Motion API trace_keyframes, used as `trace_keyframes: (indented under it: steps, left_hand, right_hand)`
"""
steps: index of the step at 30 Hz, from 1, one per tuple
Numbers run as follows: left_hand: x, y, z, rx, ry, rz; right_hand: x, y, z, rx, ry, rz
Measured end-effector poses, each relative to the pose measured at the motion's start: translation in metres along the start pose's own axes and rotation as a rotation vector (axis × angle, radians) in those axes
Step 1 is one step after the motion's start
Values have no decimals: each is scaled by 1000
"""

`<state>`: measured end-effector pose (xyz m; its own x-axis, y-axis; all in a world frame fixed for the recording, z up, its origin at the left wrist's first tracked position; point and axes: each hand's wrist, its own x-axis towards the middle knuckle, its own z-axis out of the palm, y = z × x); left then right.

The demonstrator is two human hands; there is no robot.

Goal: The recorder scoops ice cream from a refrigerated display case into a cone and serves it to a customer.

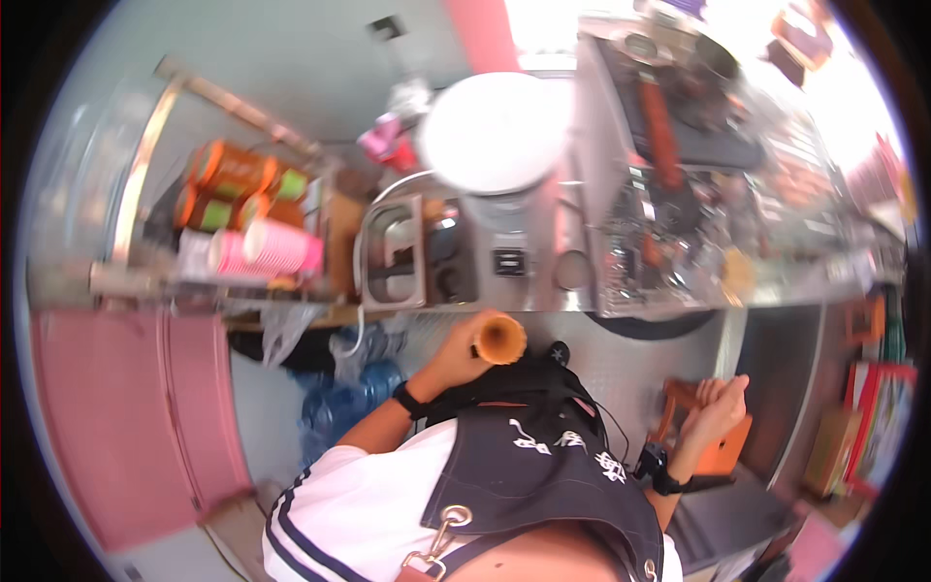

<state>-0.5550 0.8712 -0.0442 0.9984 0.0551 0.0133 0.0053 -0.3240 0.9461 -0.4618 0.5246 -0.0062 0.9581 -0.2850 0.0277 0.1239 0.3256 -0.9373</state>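
My left hand (465, 353) is closed around an orange-brown waffle cone (501, 339), held mouth up in front of the counter's edge; its inside looks dark and hollow. My right hand (720, 407) is raised at the right, below counter height, its fingers curled in and the thumb pointing out; I see nothing in it. Beyond the cone stands a crepe maker with a round white plate (494, 132) on a steel body with a black control. Left of that, a steel container (393, 251) sits in the counter.
Pink paper cups (280, 249) and orange-lidded jars (236, 171) stand on the left. To the right, a dark tray (716, 145) lies near utensils and blurred glassware. Blue water bottles (342, 407) sit below the counter, and an orange stool (716, 444) is beside my right arm. A person (800, 36) is outside at upper right.
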Motion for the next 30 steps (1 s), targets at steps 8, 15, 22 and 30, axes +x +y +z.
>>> trace_keyframes:
  steps: [8,15,22,30]
  left_hand:
    - [-91,-12,-27,83,248,-125]
    - [-142,-13,-52,112,407,-153]
    - [-101,-28,-50,57,212,-160]
    - [3,11,35,65,-349,-28]
  right_hand:
    - [-35,24,129,-373,-827,94]
    - [-64,35,176,-539,-1126,-535]
    - [-49,2,164,-497,-931,-653]
    - [5,-64,-21,-625,86,-656]
